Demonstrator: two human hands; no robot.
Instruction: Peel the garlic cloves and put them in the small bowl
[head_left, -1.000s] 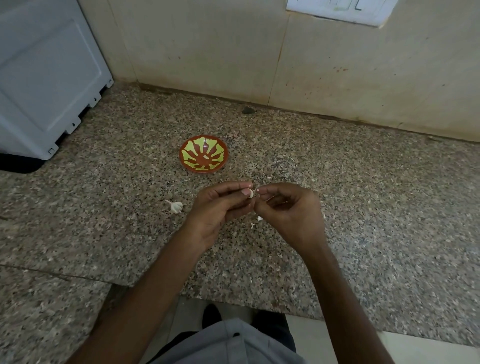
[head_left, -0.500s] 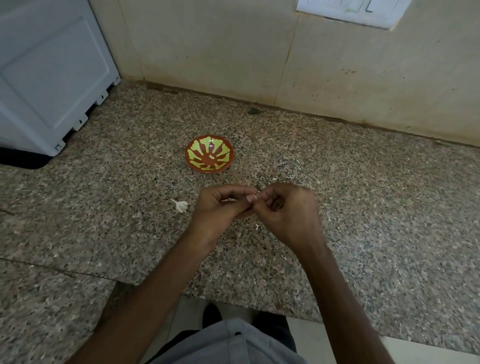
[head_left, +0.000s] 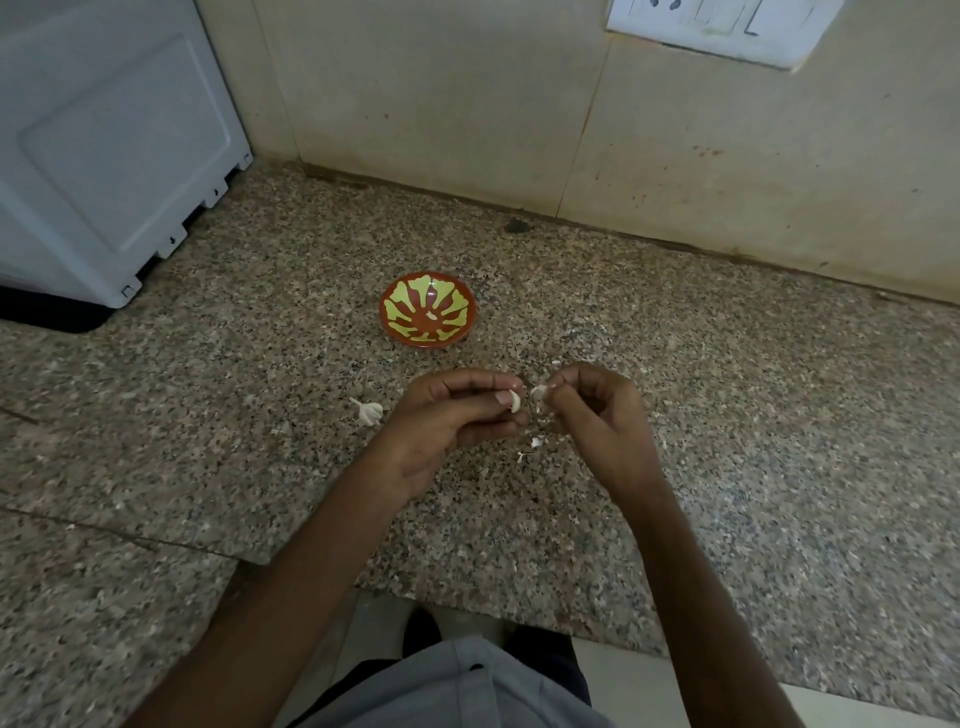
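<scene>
The left hand (head_left: 452, 421) is pinching one pale garlic clove (head_left: 515, 401) between thumb and fingertips, holding it just above the speckled stone tabletop (head_left: 727, 415). The left fingers are covering part of the clove. The right hand (head_left: 597, 415) is hovering just beside it with fingers curled, pinching one thin strip of skin (head_left: 540, 392). The strip is hanging close to the clove, and I cannot tell whether the two are attached. The two hands are nearly meeting at the fingertips.

Two small scraps of peel (head_left: 537, 442) are lying on the tabletop under the hands. One garlic piece with a short stalk (head_left: 368, 411) is lying near the left hand, on its outer side.

One small bowl (head_left: 400, 322), red-brown with a yellow-green pattern, is sitting beyond the hands toward the wall. It is holding one small pale piece (head_left: 430, 316) at its centre. Speckled stone is showing between the bowl and the hands.

One white appliance (head_left: 104, 145) is standing at the far left. One switch plate (head_left: 717, 26) is showing on the tiled wall (head_left: 467, 104), and one dark speck (head_left: 516, 225) is lying near the wall's foot.
</scene>
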